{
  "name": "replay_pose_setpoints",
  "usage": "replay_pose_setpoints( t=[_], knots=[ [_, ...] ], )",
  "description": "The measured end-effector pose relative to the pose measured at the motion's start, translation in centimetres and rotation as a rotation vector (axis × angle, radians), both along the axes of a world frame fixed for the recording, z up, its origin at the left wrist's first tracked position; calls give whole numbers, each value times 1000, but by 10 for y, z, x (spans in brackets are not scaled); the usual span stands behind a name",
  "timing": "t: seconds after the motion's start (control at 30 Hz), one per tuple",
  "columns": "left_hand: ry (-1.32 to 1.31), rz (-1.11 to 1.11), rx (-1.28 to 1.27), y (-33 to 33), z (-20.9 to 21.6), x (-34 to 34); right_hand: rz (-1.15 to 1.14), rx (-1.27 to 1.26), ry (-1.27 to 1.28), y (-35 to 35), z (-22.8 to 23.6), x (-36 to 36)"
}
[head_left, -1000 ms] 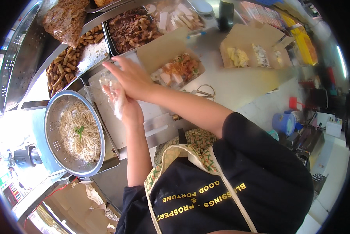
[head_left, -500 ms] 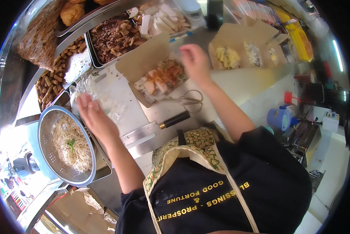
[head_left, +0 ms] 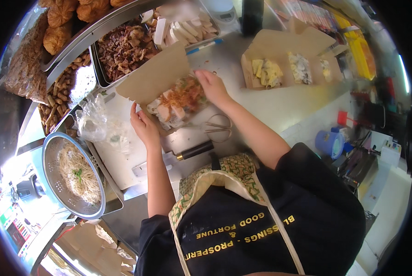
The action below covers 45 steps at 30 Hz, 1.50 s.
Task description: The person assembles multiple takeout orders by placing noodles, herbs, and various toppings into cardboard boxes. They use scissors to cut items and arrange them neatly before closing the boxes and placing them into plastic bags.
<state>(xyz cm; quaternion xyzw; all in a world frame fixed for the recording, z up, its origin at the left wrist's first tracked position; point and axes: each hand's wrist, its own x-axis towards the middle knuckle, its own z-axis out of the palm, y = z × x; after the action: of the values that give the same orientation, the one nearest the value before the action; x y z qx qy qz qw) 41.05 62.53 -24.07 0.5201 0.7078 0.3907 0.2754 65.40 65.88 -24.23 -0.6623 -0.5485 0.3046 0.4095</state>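
Two hands (head_left: 146, 128) (head_left: 213, 88) frame an open food box (head_left: 151, 70) on a crowded table (head_left: 256, 103)

Far left of the box stands a metal tray of chopped brown meat (head_left: 125, 51), with white slices (head_left: 190, 30) in the tray to its right. A blue pen (head_left: 206, 46) lies just beyond the box's far side. To the left, a crumpled clear plastic bag (head_left: 92, 120) sits near the left hand, and nearer still a metal colander (head_left: 55, 170) holds pale strands (head_left: 79, 181) topped with a green sprig. Scissors (head_left: 218, 129) lie close to the box's near right side; a black-handled knife (head_left: 194, 150) lies nearer the person, its blade partly behind the left forearm. A second open box (head_left: 307, 43) stands well apart at far right, with three portions of food in it.

The first box is in the middle of the table, lid raised, with pale pieces and orange-red shreds inside. Both hands are part open: the left at its left edge, fingers loosely spread; the right along its right side, fingers together and slightly bent. Both appear to touch the cardboard, but how firmly cannot be told.
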Motion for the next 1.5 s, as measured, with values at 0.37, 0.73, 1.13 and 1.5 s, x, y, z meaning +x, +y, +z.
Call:
replay_pose_setpoints(
  t=[0.37,0.73,1.13,1.5],
  knots=[
    [206,42,329,3,-8,19,214,38,472,25,-13,6],
    [397,-412,22,-19,48,-13,808,473,-621,12,42,39],
    [832,-923,251,-21,44,-5,980,528,-697,-19,26,24],
    [846,-978,217,-35,51,-6,982,544,-756,-38,30,25]
  ],
)
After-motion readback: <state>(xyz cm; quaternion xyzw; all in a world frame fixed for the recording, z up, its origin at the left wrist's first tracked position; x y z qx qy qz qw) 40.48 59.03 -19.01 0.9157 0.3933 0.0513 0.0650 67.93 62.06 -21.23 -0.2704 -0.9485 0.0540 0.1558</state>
